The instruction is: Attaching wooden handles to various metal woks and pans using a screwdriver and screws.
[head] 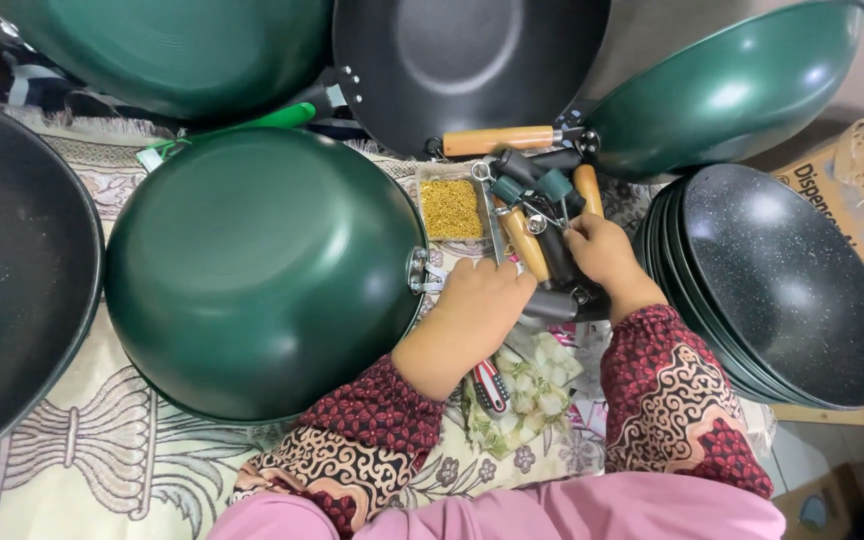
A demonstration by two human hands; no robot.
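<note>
A big green wok (257, 265) lies upside down on a patterned mat, its metal handle bracket (420, 270) facing right. My left hand (477, 305) rests next to that bracket, fingers curled, touching the pile of loose handles (542, 225) in wood, black and teal. My right hand (600, 250) reaches into the same pile with its fingers on a black handle. A small tray of brass-coloured screws (451, 208) sits just behind the pile, with a wrench (487, 205) beside it.
More woks ring the spot: a speckled black one (12, 270) at left, green and black ones (462, 60) at the back, a stack of speckled ones (782, 280) at right. A cardboard box (857, 185) stands far right. A plastic bag (527, 395) lies between my forearms.
</note>
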